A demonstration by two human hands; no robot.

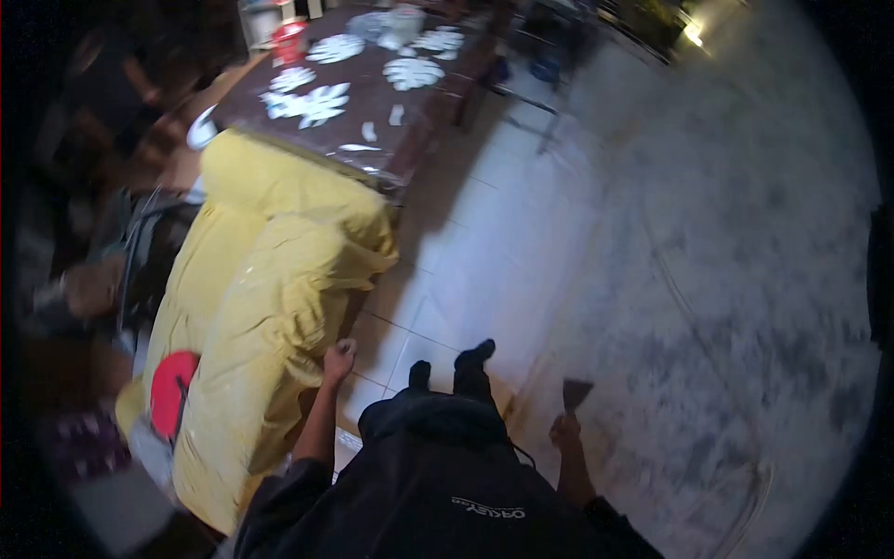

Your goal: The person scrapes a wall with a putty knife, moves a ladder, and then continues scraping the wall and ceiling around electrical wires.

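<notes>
My right hand (564, 430) is closed around the handle of a putty knife (577, 392), its wide flat blade pointing away from me. It hangs low by my right side, against the pale, patchy surface. My left hand (342, 355) is curled into a loose fist, with nothing showing in it. Closest to that hand is the yellow cover (279, 270) draped over a bulky, sofa-like piece, just to its left. Both arms hang beside my dark top.
White leaf-shaped cutouts (413, 74) lie on a dark table (372, 149) ahead, with a red container (290, 42) at its far side. A red round object (172, 393) rests against the yellow cover. White floor tiles (438, 252) run ahead. A person (112, 93) is at far left.
</notes>
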